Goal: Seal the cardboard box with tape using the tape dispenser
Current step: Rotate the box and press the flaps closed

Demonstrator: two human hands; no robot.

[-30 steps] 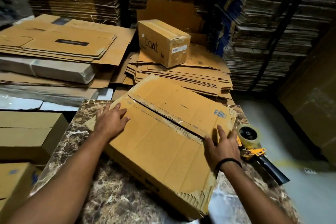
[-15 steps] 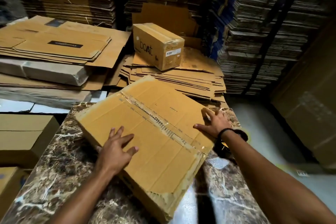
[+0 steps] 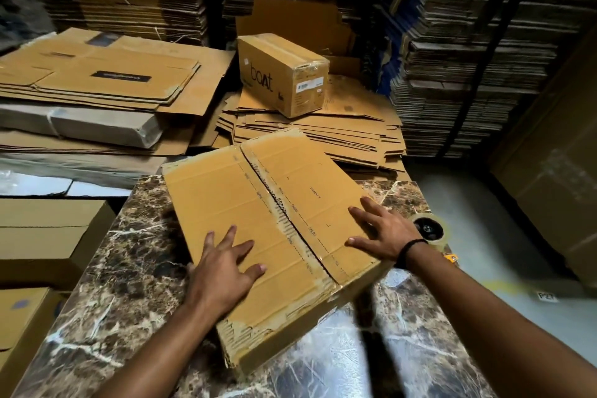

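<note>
A flat brown cardboard box (image 3: 226, 203) lies on the marble table (image 3: 129, 268), its two top flaps closed with a dark seam running from far left to near right. My left hand (image 3: 226, 265) rests flat on the near left flap, fingers spread. My right hand (image 3: 384, 231) presses flat on the right flap near the box's right edge. The tape dispenser (image 3: 431, 231), with its clear tape roll showing, lies on the table just right of my right wrist, mostly hidden behind it.
A taped "boat" box (image 3: 284, 74) sits on a pile of flattened cartons (image 3: 339, 136) beyond the table. More flat cardboard (image 3: 97, 81) lies at the left. Tall stacks of cartons (image 3: 468, 42) fill the back and right. Grey floor (image 3: 484, 220) shows at the right.
Both hands have turned the box clockwise on the table, so its seam now runs more toward me. My right hand has shifted down the right flap, and the tape roll shows again.
</note>
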